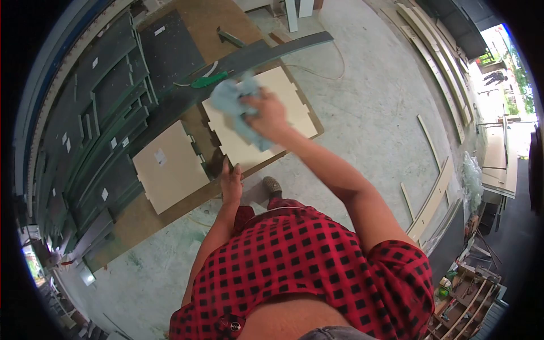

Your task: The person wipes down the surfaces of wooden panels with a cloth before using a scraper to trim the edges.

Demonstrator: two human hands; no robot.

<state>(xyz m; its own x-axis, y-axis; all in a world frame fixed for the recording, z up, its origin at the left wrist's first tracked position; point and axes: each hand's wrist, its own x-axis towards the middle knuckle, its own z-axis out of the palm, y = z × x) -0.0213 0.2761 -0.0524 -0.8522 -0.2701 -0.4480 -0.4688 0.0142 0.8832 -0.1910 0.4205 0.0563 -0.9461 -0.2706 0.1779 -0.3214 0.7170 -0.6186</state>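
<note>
Right hand (pixel 265 116): closed around a bunched cloth, blurred, over the working panel. Left hand (pixel 231 180): thumb and fingers at that panel's near left corner; you appear to be steadying it, though I cannot tell whether they pinch the edge or only press it.

Layout, largest first. Concrete floor (pixel 374 90) runs out beyond the work. Brown table (pixel 124 229) lies before you, with long dark boards (pixel 164 51) spread over its far and left parts. Working panel (pixel 294 110), pale and notched along its sides, lies flat near the table's right end. Second panel (pixel 175 175), also pale and notched, lies to its left, apart from it, with a small white label (pixel 160 157) on its face. Blue-grey cloth (pixel 228 101) covers the far left part of the working panel. Green-handled tool (pixel 211 80) rests on the dark boards, just past the cloth.

Step in hand, judged: wiping the panel's upper face. Continuing calls for your left hand to hold the corner firm, light flat strokes reaching the notches, and the cloth clear of that tool.
</note>
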